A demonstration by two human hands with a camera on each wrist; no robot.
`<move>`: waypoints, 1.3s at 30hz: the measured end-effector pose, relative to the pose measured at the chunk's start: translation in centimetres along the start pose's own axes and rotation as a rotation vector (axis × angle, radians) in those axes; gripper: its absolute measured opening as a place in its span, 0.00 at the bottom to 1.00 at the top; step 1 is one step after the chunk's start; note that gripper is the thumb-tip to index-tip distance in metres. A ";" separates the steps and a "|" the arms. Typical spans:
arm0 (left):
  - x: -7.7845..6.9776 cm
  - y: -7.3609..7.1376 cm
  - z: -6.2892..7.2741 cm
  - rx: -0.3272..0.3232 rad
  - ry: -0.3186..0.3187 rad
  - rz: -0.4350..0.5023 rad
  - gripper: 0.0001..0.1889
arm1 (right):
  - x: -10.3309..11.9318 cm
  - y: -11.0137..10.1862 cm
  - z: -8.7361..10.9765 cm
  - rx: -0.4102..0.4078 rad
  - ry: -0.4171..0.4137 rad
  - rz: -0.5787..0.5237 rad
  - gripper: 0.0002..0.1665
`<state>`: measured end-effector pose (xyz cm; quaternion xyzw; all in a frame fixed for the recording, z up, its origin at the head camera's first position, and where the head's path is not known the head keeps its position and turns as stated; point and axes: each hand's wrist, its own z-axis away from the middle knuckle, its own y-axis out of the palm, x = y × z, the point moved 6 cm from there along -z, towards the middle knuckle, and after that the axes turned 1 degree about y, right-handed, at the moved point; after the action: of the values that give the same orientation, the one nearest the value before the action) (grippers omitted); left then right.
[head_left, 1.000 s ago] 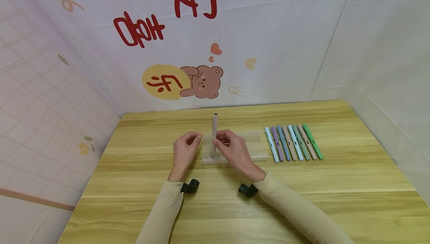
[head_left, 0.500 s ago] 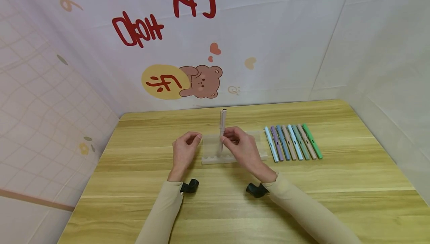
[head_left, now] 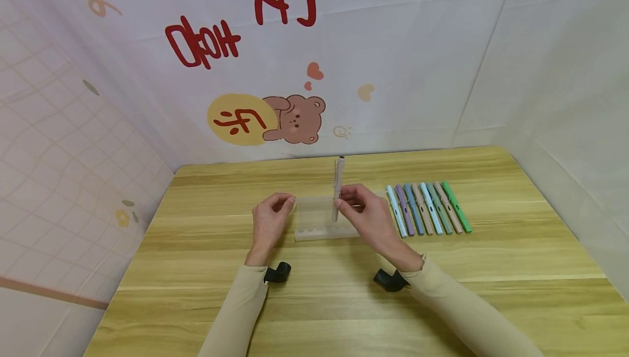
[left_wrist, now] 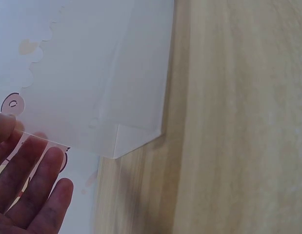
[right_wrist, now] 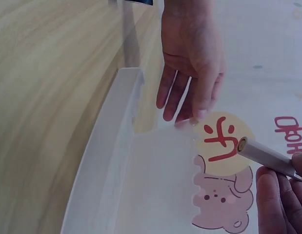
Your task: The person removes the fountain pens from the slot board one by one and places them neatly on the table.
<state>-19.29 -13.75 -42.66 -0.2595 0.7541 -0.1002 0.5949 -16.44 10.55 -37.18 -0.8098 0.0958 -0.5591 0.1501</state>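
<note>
A translucent plastic pen stand (head_left: 314,214) with a notched upper edge and a ledge along its front stands on the table. My left hand (head_left: 269,221) pinches its upper left corner between thumb and fingertip; the left wrist view shows the other fingers spread below the stand's side edge (left_wrist: 87,97). In my right hand (head_left: 367,214), a slim pinkish-grey pen (head_left: 339,174) is held nearly upright between thumb and fingers, cap end up. It overlaps the stand in the head view. The right wrist view shows the pen's round end (right_wrist: 243,145) apart from the stand's ledge (right_wrist: 99,151).
Right of the stand, several capped pens lie side by side in a row, from a light blue pen (head_left: 397,212) to a green pen (head_left: 457,207). A printed white cloth (head_left: 393,62) hangs behind the wooden table (head_left: 314,302).
My right hand has carried the pen rightward along the stand and slightly up, its lower end rising from near the ledge. My left hand has stayed at the corner.
</note>
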 end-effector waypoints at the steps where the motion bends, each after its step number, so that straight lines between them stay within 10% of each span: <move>1: 0.0 0.0 0.0 0.001 -0.002 0.000 0.08 | 0.0 -0.2 0.0 -0.003 0.003 0.001 0.14; 39: 0.1 0.2 -0.3 0.013 -0.019 0.013 0.09 | -0.6 -7.7 1.1 -0.118 -0.009 0.069 0.15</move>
<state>-19.58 -13.67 -42.72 -0.2514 0.7494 -0.0988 0.6046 -15.77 18.09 -35.37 -0.8159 0.1558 -0.5433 0.1217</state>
